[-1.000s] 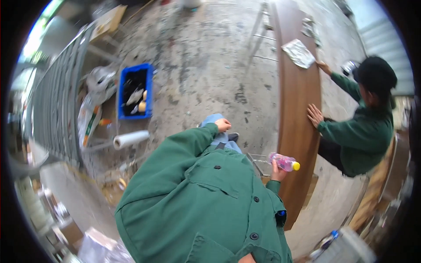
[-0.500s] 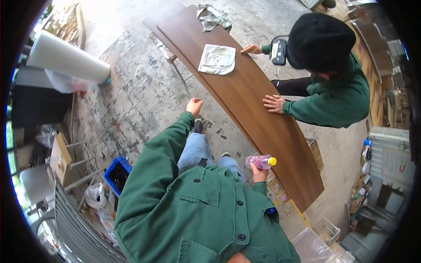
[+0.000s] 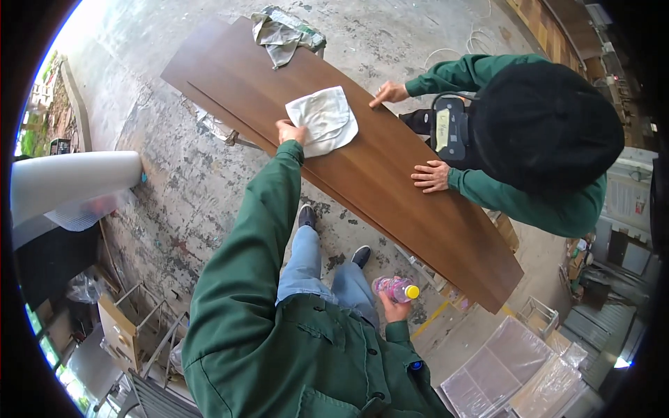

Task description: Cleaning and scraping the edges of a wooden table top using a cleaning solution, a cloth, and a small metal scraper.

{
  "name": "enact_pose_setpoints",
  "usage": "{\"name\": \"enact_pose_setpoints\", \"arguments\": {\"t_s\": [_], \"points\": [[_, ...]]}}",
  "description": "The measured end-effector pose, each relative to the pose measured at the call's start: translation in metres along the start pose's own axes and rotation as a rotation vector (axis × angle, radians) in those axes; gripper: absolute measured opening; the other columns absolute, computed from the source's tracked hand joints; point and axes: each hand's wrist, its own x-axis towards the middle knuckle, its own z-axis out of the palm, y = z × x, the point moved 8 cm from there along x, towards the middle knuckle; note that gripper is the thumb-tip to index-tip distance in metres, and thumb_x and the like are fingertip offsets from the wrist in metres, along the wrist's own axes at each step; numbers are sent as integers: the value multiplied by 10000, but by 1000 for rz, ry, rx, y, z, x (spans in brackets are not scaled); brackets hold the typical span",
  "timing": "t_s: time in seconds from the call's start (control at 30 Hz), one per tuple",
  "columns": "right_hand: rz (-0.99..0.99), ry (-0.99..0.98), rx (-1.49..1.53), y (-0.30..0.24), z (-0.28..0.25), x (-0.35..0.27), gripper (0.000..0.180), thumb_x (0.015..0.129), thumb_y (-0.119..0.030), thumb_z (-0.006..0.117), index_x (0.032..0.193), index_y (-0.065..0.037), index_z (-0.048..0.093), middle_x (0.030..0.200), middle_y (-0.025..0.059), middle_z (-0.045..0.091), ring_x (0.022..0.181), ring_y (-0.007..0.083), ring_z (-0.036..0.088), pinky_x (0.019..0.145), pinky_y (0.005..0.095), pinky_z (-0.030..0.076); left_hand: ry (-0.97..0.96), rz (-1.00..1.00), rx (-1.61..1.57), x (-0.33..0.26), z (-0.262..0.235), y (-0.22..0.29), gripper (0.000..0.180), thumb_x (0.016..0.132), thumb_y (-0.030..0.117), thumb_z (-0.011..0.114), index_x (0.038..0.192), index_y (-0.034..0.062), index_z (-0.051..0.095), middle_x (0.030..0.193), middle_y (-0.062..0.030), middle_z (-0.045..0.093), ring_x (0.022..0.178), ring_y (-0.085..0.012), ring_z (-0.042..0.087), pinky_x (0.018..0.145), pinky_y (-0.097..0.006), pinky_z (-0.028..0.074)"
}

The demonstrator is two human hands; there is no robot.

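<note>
My left hand (image 3: pixel 291 132) reaches out over the brown wooden panel (image 3: pixel 418 216), its fingers closed at the near-left edge of a folded white cloth (image 3: pixel 327 120). The cloth lies on the panel and partly hides where the fingertips end. Low in front of my body, my right hand (image 3: pixel 396 306) is wrapped round a clear plastic bottle (image 3: pixel 391 287) with pink on it and a yellow cap, tilted to the right. Across the panel, a co-worker in a dark cap rests one flat hand (image 3: pixel 432 176) on the surface and touches the far edge with the other hand (image 3: pixel 388 93).
A crumpled greyish-green rag (image 3: pixel 282 35) lies at the panel's far end. To the left are a big white roll (image 3: pixel 77 181) and a metal frame (image 3: pixel 157 324). Plastic-wrapped panels (image 3: pixel 498 369) stand at lower right. Paint-flecked concrete floor (image 3: pixel 174 209) surrounds the panel.
My left hand has moved forward from over the floor to the white cloth and closed at its edge. The bottle stays in my right hand. The co-worker leans nearer; the view has shifted.
</note>
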Motion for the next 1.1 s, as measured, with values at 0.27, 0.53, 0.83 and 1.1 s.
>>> {"name": "enact_pose_setpoints", "arguments": {"t_s": [0.27,0.53,0.83,1.1], "points": [[-96,-188,52,-58,31,55,627,711,-24,776,1275,3,504,1272,113,558,1126,200,564,986,334,439,-547,56,-829,-112,-25,0,426,742,-11,612,1165,6,565,1040,-60,652,947,-181,621,852,-320,495],[-326,-529,-61,-105,23,99,580,714,-206,805,1204,-46,537,1109,103,604,1042,241,595,915,345,463,-635,-29,-999,-266,-84,-19,530,790,20,587,1300,112,478,1112,-33,606,965,-168,604,823,-306,502],[-562,-654,-363,-126,-81,76,660,689,-281,818,1238,-40,544,1012,104,572,917,260,603,798,354,497,-736,-112,-1057,-445,8,-32,339,935,188,607,1250,69,577,1117,-36,641,976,-148,623,832,-288,507],[-655,-577,-570,-113,-173,61,710,684,-349,791,1296,-120,512,1095,130,608,1008,323,609,850,409,505,-906,-135,-1074,-545,54,-17,418,965,265,569,1333,81,494,1188,-52,603,1043,-175,609,893,-349,511]]}}
